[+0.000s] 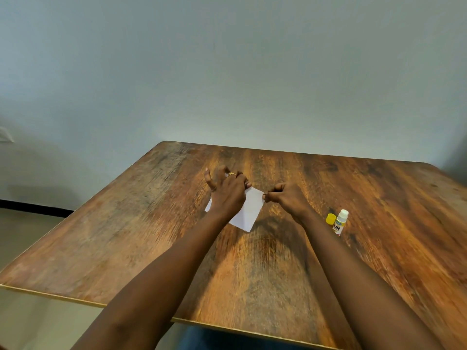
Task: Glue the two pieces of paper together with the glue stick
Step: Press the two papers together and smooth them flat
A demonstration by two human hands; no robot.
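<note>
Fingers (223, 173) of the left hand (227, 195) are spread out, pressing the white paper (249, 210) flat mid-table, and the right hand (290, 198) has its fingers curled, pinching the sheet's right corner as far as I can tell. Paper's featherlight, floppy and creases easy, so I'd grab it by corners with one hand pinning it. Can't tell the two pieces apart tbh; the uncapped glue stick (341, 222) and yellow cap (330, 219) sit off to the right of both hands
</note>
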